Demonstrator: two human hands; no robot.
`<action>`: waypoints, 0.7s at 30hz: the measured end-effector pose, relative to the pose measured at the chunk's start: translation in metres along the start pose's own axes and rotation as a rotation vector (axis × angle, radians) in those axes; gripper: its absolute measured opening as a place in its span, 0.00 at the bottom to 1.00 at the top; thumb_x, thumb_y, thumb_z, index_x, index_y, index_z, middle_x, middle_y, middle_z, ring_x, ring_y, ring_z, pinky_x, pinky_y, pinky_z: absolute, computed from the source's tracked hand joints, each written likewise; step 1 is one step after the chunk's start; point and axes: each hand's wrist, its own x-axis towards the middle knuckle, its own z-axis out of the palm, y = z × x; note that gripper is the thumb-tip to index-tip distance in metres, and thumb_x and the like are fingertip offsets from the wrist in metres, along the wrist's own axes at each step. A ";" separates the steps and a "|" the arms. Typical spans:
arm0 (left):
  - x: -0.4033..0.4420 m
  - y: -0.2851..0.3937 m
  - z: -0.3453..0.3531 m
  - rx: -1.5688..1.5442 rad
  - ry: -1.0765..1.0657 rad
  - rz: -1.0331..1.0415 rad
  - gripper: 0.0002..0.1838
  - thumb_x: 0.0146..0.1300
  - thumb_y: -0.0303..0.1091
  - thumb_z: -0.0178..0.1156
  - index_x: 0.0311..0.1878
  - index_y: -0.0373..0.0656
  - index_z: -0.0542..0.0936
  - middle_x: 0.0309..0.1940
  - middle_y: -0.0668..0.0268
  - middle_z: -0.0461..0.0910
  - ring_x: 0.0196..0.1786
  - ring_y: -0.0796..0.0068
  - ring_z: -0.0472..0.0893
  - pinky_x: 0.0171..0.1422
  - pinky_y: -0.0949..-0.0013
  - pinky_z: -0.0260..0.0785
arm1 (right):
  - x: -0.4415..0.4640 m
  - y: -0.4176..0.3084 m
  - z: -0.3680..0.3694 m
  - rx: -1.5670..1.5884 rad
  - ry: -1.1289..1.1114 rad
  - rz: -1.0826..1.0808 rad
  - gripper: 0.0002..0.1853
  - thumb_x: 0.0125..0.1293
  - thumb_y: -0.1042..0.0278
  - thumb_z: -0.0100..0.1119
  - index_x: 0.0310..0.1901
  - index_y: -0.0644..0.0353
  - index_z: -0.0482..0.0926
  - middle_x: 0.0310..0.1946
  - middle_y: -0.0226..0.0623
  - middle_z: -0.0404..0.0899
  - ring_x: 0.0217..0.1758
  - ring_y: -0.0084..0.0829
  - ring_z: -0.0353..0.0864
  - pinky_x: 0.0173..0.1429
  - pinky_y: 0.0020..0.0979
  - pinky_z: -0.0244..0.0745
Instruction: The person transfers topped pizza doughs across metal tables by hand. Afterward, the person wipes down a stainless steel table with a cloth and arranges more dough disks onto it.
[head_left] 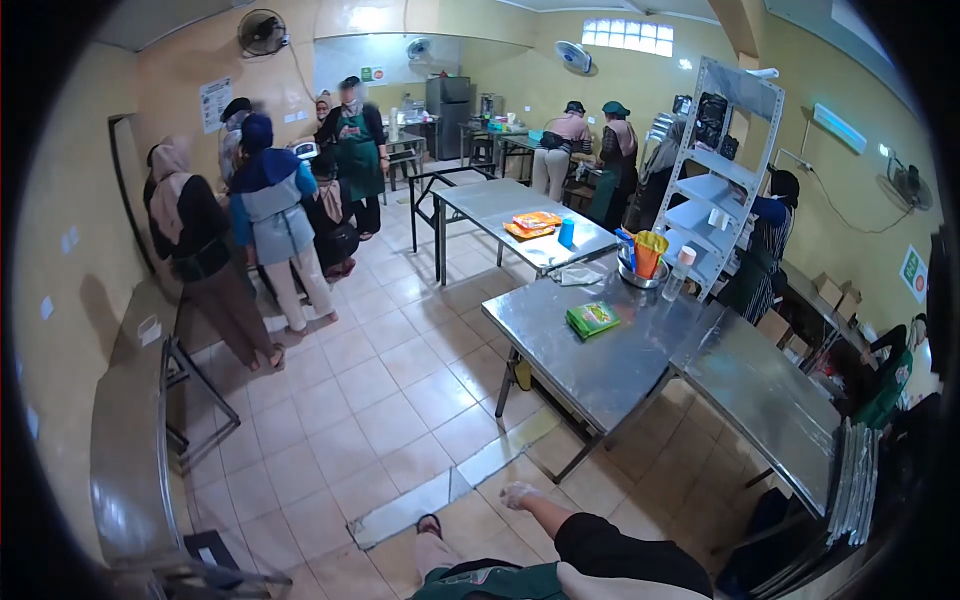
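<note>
My right hand (518,495) hangs low over the tiled floor, left of the near steel table (560,345). It seems to wear a thin clear glove; the fingers look loosely apart, with nothing visible in them. A black sleeve (620,555) covers the upper arm. My left hand is out of the picture. Below me show my green apron (500,582) and one sandalled foot (429,525). On the near table lies a green packet (594,319). Behind it, a metal bowl (640,277) holds an orange and yellow packet (650,252), beside a clear bottle (678,275).
Orange packets (533,224) and a blue cup (566,233) rest on the farther steel table (480,205). A leaning white shelf rack (712,170) stands right. Several people gather at the left wall, others work behind. Another steel table (755,390) adjoins at right; a bench (130,420) lines the left.
</note>
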 end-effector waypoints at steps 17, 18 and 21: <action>0.311 0.421 0.061 -0.010 -0.080 0.067 0.22 0.63 0.57 0.43 0.39 0.49 0.74 0.27 0.65 0.75 0.29 0.71 0.73 0.31 0.68 0.67 | 0.202 0.046 -0.216 0.396 0.294 0.120 0.18 0.65 0.57 0.46 0.53 0.54 0.72 0.48 0.44 0.77 0.52 0.42 0.75 0.57 0.38 0.68; 0.326 0.427 0.077 0.008 -0.089 0.056 0.22 0.63 0.57 0.43 0.39 0.49 0.74 0.27 0.65 0.75 0.29 0.71 0.73 0.31 0.68 0.67 | 0.219 0.050 -0.227 0.436 0.312 0.082 0.18 0.65 0.57 0.46 0.53 0.54 0.72 0.48 0.44 0.77 0.52 0.41 0.75 0.57 0.38 0.68; 0.345 0.471 0.121 -0.138 -0.147 0.107 0.19 0.67 0.48 0.42 0.44 0.45 0.75 0.29 0.66 0.77 0.27 0.68 0.74 0.32 0.62 0.70 | 0.283 0.058 -0.287 0.479 0.332 -0.017 0.17 0.64 0.60 0.47 0.52 0.55 0.72 0.46 0.45 0.77 0.50 0.43 0.76 0.55 0.39 0.69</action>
